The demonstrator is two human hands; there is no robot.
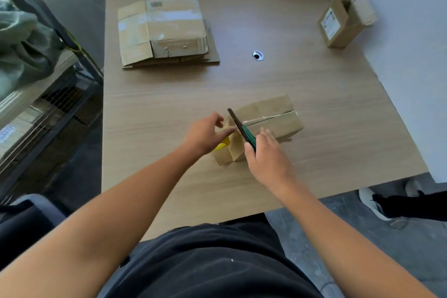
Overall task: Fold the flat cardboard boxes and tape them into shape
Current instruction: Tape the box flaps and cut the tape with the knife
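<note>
Cardboard, brown and corrugated, makes up the folded rectangular box [268, 121] lying on its side on the pale wood-grain bench [314, 104], toward the near edge. A seam runs along its top, with a thin line of tape over it. The right hand [268, 155] has its fingers curled round the green ridged handle of a dark-bladed cutter [243, 129], whose blade slants up over the box's near end. The left hand [205, 135] reaches to that end with index finger and thumb extended. A yellow tape roll [222, 145] shows under its palm; whether the hand grips the roll cannot be told. Farther back on the left lies a stack of flattened cardboard boxes [164, 31], creased and scuffed, the top one bearing a barcode too small to read. Bare bench lies between that stack and the folded box. At the far right a small upright cardboard carton [338, 24] stands with its flaps open; the print on its white label is illegible. A round metal cable grommet [258, 55] sits mid-bench.
</note>
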